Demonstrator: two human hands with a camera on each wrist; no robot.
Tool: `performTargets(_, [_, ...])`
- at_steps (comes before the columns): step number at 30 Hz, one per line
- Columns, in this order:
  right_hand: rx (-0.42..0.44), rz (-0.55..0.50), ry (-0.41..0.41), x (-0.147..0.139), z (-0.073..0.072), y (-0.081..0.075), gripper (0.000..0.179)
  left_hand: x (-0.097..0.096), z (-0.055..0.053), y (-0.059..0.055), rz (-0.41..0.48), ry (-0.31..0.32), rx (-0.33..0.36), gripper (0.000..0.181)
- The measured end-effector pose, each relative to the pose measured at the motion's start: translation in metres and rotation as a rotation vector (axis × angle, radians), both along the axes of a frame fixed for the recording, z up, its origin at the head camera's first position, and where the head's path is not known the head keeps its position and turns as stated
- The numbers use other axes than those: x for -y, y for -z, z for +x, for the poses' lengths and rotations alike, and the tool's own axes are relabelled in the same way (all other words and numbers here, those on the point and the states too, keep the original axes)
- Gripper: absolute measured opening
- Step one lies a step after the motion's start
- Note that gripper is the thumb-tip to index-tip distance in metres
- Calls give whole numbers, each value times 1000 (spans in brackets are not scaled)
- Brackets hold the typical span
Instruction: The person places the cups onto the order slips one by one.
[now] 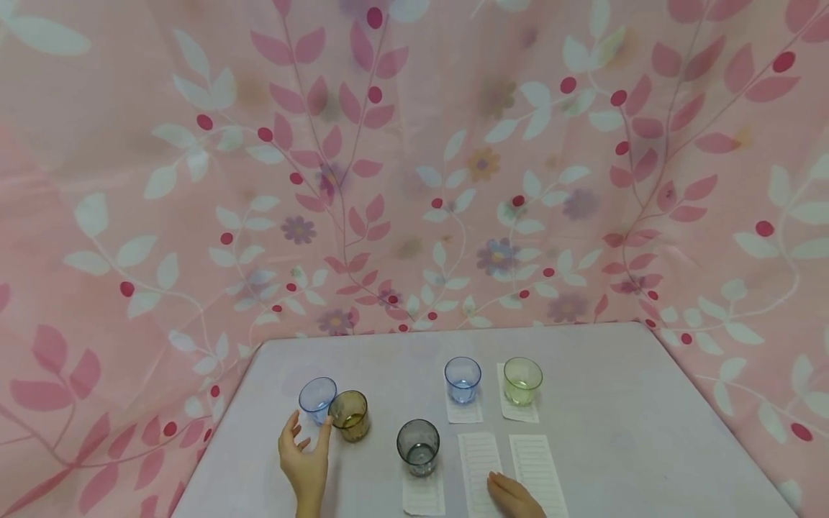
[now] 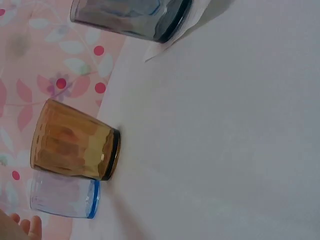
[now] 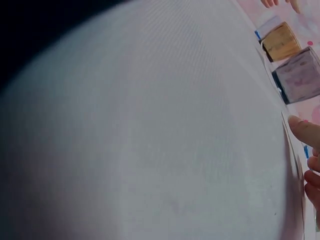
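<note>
- A tapered amber glass tumbler [image 1: 350, 421] and a pale blue glass tumbler [image 1: 316, 400] are found close together, lower left of the head frame; contact between them cannot be confirmed.
- The left hand [image 1: 304, 460] is spread beside both, thumb well parted from fingers; nothing is held.
- The right hand [image 1: 514, 496] is placed at a white printed paper strip [image 1: 481, 464], bottom right of centre, fingers together; no object is seen gripped.
- For a clean lift, one tumbler should be pinched by its walls and raised vertically, its neighbour undisturbed.
- Any rightward path is obstructed by a smoky grey glass tumbler [image 1: 418, 446], lower centre.
</note>
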State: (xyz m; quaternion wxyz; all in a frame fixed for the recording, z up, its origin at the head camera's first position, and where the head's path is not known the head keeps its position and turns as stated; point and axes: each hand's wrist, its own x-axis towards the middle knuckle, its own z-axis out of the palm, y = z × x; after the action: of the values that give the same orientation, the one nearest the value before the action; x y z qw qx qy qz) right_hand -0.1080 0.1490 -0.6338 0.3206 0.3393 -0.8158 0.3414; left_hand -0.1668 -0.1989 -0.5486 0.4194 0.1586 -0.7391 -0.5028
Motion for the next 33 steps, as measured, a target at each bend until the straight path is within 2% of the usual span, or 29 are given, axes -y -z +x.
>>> performTargets(4, [69, -5, 20, -4, 8, -1, 53, 12, -7, 0, 13, 18, 105, 70])
performTargets(6, [59, -45, -29, -4, 8, 1, 52, 18, -11, 1, 42, 62, 161, 76])
performTargets(10, [-23, -120, -139, -3, 5, 6, 48, 31, -18, 5, 108, 183, 254, 86])
performTargets(13, [-117, -131, -174, 0, 2, 10, 48, 38, -22, 7, 137, 279, 313, 91])
performTargets(17, [-234, -135, -255, 2, -4, 13, 50, 41, -25, 9, 161, 359, 355, 94])
performTargets(20, [-296, -142, -335, 3, -10, 14, 50, 41, -28, 11, 176, 370, 358, 95])
performTargets(21, [-333, -138, -359, 4, -11, 7, 50, 41, -29, 12, 180, 372, 358, 95])
performTargets(25, [-404, -94, -390, 3, -18, 9, 50, 41, -30, 12, 189, 364, 348, 95])
performTargets(27, [-414, -64, -371, 2, -19, 11, 50, 41, -30, 12, 193, 355, 355, 93])
performTargets(28, [-404, -46, -339, 0, -20, 19, 50, 41, -30, 12, 195, 350, 359, 91])
performTargets(33, [-396, 2, -194, 1, -18, 23, 48, 47, -31, 13, 184, 325, 358, 69])
